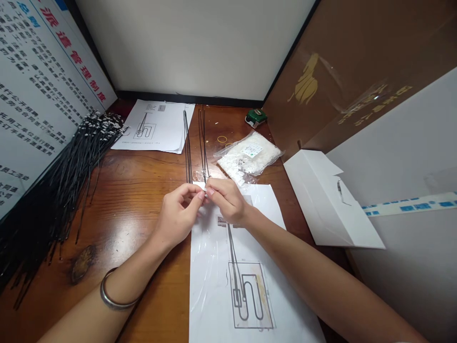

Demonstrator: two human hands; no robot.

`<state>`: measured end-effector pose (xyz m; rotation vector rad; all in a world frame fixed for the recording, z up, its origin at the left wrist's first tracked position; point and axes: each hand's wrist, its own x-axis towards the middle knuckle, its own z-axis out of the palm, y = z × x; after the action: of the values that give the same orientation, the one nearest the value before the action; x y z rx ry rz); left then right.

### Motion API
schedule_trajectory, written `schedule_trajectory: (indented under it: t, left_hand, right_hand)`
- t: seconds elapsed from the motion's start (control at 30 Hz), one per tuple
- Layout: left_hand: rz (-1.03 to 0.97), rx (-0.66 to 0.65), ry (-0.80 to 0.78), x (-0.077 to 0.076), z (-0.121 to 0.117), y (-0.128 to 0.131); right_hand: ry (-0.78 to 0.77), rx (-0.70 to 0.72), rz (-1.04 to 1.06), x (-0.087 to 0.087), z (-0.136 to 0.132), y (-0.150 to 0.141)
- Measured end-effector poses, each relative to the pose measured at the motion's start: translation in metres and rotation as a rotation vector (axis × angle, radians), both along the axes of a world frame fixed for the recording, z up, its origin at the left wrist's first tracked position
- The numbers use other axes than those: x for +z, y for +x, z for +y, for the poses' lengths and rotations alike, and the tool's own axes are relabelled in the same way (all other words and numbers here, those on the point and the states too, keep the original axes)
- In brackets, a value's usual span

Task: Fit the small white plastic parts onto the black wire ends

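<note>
My left hand (180, 212) and my right hand (226, 200) meet fingertip to fingertip over the top edge of a laminated drawing sheet (243, 281). Both pinch the near ends of thin black wires (204, 143) that run away from me across the wooden table (135, 190). Something small and white sits between the fingertips; I cannot make out what it is. A second pair of black wires (187, 143) lies just to the left, untouched. My left wrist wears a metal bangle (112, 295).
A big bundle of black wires with white ends (60, 186) lies at the left. A clear bag of small white parts (250, 157) lies behind my hands. A paper drawing (153, 126), a green tape measure (256, 117), rubber bands (222, 139) and a white paper bag (328, 200) are around.
</note>
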<state>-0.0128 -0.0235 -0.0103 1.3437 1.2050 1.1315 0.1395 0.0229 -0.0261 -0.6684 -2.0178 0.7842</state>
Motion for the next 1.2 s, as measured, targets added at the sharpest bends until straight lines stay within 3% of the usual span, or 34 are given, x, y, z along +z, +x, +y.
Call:
schedule_trajectory:
  t: [0.2, 0.57, 0.73, 0.93, 1.2]
  left_hand:
    - [-0.200, 0.006, -0.147, 0.0094, 0.0005, 0.0052]
    - [-0.486, -0.130, -0.366, 0.0099, 0.0029, 0.0018]
    - [-0.500, -0.163, -0.395, 0.0082, 0.0039, 0.0017]
    - [-0.463, -0.053, -0.369, 0.0070, 0.0063, 0.0032]
    - [-0.528, -0.046, -0.423, 0.0083, 0.0084, 0.0033]
  right_hand:
    - [0.082, -0.049, 0.003, 0.0001, -0.0018, -0.0012]
    - [0.277, -0.116, -0.020, 0.0009, -0.0023, -0.0025]
    - [0.306, -0.129, -0.016, 0.0012, -0.0023, -0.0024]
    - [0.307, -0.155, -0.019, 0.0002, -0.0011, -0.0010]
    - [0.337, -0.145, -0.028, 0.0000, 0.0003, -0.0005]
